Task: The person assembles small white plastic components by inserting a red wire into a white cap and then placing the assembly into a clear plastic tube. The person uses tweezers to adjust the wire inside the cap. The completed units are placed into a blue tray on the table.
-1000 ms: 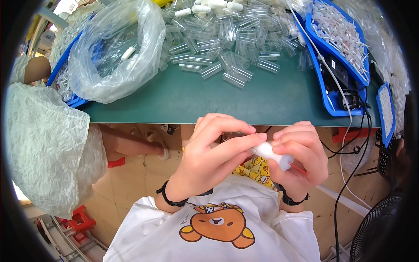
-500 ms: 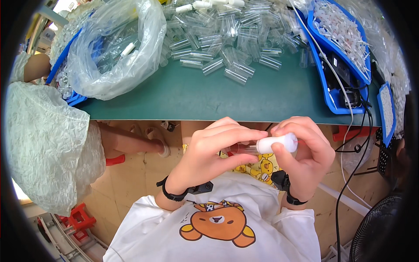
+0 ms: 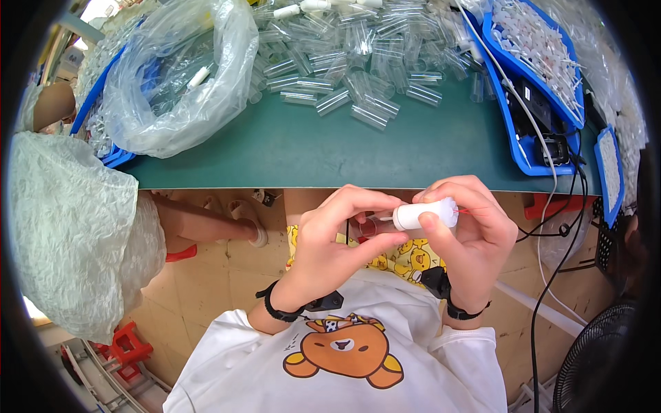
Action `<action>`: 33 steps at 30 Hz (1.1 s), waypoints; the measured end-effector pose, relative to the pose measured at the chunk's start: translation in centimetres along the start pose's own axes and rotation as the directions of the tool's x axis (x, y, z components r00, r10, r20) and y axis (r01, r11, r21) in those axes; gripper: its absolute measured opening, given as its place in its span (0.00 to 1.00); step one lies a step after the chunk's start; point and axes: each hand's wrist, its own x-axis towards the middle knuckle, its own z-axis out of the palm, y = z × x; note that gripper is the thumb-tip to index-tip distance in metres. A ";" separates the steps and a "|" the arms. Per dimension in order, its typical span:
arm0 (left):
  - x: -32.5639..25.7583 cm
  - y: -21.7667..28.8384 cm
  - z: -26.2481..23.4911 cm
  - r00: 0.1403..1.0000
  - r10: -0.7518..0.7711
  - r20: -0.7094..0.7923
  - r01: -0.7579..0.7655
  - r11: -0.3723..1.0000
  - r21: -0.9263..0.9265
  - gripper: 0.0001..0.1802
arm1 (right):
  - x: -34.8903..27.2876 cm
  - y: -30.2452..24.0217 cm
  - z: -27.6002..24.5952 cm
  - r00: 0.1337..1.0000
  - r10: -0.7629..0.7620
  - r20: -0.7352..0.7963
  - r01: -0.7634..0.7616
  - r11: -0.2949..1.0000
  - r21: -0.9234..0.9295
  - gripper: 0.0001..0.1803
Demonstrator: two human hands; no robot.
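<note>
In front of my lap, just off the table's near edge, I hold a white cylindrical piece (image 3: 416, 216) with thin red wires at its right end. My right hand (image 3: 482, 237) pinches it between thumb and fingers. A clear plastic tube (image 3: 377, 227) lies on its left side, with my left hand (image 3: 330, 237) closed around it by thumb and fingertips. The white piece's left end meets the tube's mouth; how far it sits inside I cannot tell.
A heap of clear tubes (image 3: 372, 103) lies on the green table (image 3: 310, 162). A plastic bag (image 3: 172, 138) holds a white piece at left. Blue bins (image 3: 530, 171) with small white parts and black devices stand at right, cables (image 3: 533, 275) hanging down. Another person's sleeve (image 3: 76, 227) is at left.
The white piece has turned so that its end faces right and its red wires show more. Both hands have shifted slightly, the right one a little left and up.
</note>
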 end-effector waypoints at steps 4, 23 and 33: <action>-0.1 0.6 -0.5 0.996 0.077 0.039 -0.078 0.997 0.023 0.16 | 0.1 0.0 -0.1 0.993 -0.013 0.116 0.012 1.000 0.007 0.11; -0.2 1.4 -0.9 0.958 0.267 0.104 -0.283 0.940 0.190 0.21 | -1.0 0.1 -0.7 0.982 -0.075 0.174 0.044 0.983 0.177 0.18; -0.1 2.1 -1.4 0.925 0.265 0.271 -0.319 0.931 0.178 0.19 | -0.5 0.9 -0.5 0.909 -0.406 0.095 0.404 0.914 0.036 0.15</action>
